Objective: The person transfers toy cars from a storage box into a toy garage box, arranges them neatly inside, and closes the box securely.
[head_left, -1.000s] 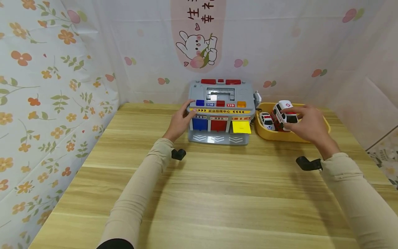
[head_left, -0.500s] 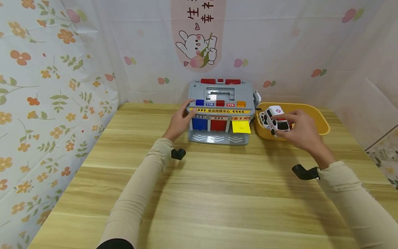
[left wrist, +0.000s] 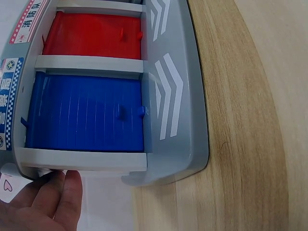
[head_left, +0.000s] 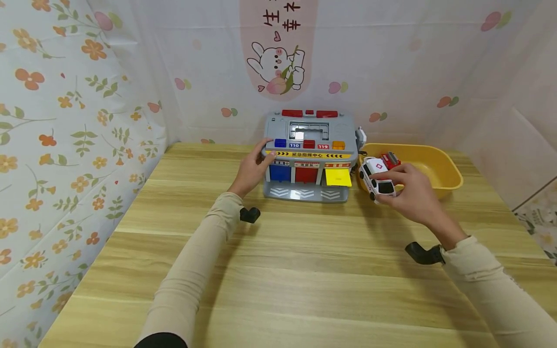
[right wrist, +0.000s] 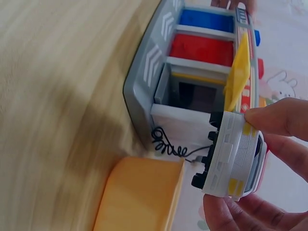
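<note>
My right hand [head_left: 411,193] pinches a white toy ambulance [head_left: 373,166] between thumb and fingers, over the near left rim of a yellow bin. In the right wrist view the ambulance [right wrist: 231,159] is tipped, its black wheels facing the toy emergency station. That grey station [head_left: 278,129] stands against the backdrop. Its blue door [left wrist: 86,113] and red door [head_left: 306,175] are down, while the yellow door [head_left: 338,177] is swung up over a dark bay. My left hand [head_left: 252,170] grips the station's left end, thumb at the front, fingers at the side.
The yellow bin [head_left: 439,166] is right of the station and contains a red toy vehicle [head_left: 390,160]. A black coiled cord [right wrist: 166,144] hangs at the station's right side. Patterned cloth [head_left: 196,72] lines the back and left of the wooden table [head_left: 283,270].
My right hand has lifted the ambulance out of the bin's interior and carried it left and toward me, turning it. The left hand stays on the station.
</note>
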`<state>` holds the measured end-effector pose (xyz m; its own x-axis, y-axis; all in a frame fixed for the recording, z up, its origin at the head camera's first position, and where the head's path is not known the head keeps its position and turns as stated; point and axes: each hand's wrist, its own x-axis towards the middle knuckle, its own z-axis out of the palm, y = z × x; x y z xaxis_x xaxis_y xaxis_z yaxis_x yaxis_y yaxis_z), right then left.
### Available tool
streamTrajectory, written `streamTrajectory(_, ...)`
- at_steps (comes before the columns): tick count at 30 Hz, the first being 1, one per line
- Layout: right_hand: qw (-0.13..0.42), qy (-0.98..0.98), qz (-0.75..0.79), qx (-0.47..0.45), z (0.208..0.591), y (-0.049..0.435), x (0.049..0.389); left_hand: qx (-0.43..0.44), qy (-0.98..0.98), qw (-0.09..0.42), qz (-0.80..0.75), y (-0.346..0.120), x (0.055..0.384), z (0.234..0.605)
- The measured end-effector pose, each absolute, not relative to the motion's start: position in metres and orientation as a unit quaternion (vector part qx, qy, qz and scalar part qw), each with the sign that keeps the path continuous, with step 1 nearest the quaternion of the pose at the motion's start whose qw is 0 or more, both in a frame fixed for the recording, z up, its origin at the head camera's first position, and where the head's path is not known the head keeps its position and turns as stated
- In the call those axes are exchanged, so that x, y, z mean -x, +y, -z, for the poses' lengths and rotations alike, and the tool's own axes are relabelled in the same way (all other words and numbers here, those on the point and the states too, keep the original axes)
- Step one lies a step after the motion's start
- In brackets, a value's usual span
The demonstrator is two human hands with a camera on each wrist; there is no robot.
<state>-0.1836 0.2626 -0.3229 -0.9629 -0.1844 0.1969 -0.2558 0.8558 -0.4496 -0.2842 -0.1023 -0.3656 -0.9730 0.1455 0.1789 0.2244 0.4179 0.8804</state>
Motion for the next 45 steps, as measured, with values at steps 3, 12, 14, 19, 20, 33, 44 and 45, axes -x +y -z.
streamTrajectory(3,0.077,-0.961,-0.235,-0.123,0.324,0.259,0.180,0.112,-0.840,0.037,0.529,-0.103,0.285,0.366)
streamTrajectory(12,0.077,-0.958,-0.234,-0.148,0.334,0.250,0.174,0.112,-0.841,0.036,0.527,-0.103,0.285,0.366)
streamTrajectory(14,0.078,-0.957,-0.231,-0.154,0.337,0.249,0.174,0.110,-0.843,0.035,0.525,-0.103,0.285,0.366)
streamTrajectory(19,0.064,-0.957,-0.233,-0.161,0.343,0.244,0.175,0.110,-0.841,0.035,0.528,-0.103,0.286,0.365)
streamTrajectory(20,0.058,-0.957,-0.235,-0.162,0.344,0.242,0.175,0.111,-0.841,0.034,0.529,-0.103,0.286,0.366)
streamTrajectory(33,0.036,-0.953,-0.238,-0.184,0.364,0.229,0.179,0.109,-0.839,0.031,0.532,-0.102,0.284,0.365)
streamTrajectory(44,0.042,-0.953,-0.231,-0.194,0.371,0.211,0.192,0.110,-0.841,0.035,0.528,-0.102,0.284,0.365)
streamTrajectory(45,0.042,-0.953,-0.230,-0.194,0.371,0.211,0.194,0.110,-0.842,0.036,0.528,-0.102,0.284,0.365)
